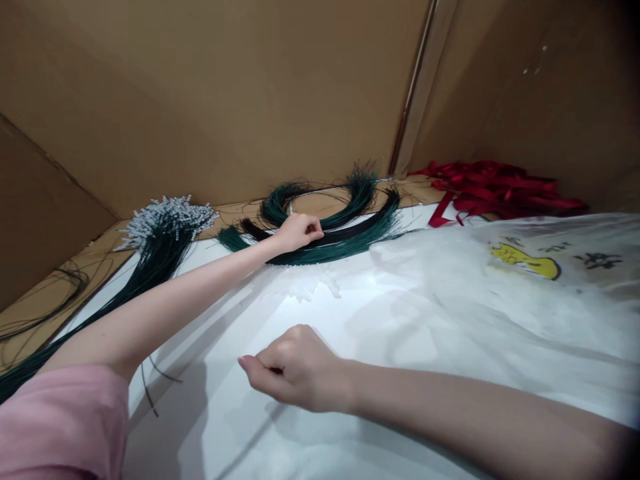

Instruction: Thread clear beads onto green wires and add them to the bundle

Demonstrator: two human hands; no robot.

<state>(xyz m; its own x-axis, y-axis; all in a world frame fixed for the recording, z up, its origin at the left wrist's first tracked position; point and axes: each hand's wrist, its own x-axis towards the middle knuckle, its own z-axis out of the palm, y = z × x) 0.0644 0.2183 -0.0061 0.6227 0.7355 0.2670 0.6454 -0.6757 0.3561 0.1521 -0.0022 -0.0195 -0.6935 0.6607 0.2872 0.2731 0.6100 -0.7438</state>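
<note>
My left hand (299, 233) reaches to the curved bundles, its fingers pinched together at the black wire strands (350, 230). Just below these lies a bundle of dark green wires (330, 253). Closer to me, my right hand (300, 370) is closed above the white surface, thumb pressed to the curled fingers. What it holds, if anything, is hidden. A pile of small translucent white pieces (305, 281) lies between the hands. To the left, a long bunch of green wire stems (167, 257) carries white beaded tips (167, 220), and my left forearm crosses over it.
Another green wire coil (350, 207) rests against the cardboard wall (225, 100). Red ribbon (500, 187) is heaped at the back right. A translucent plastic bag (450, 287) with a yellow print covers the right side. Loose dark wires (65, 297) lie at far left.
</note>
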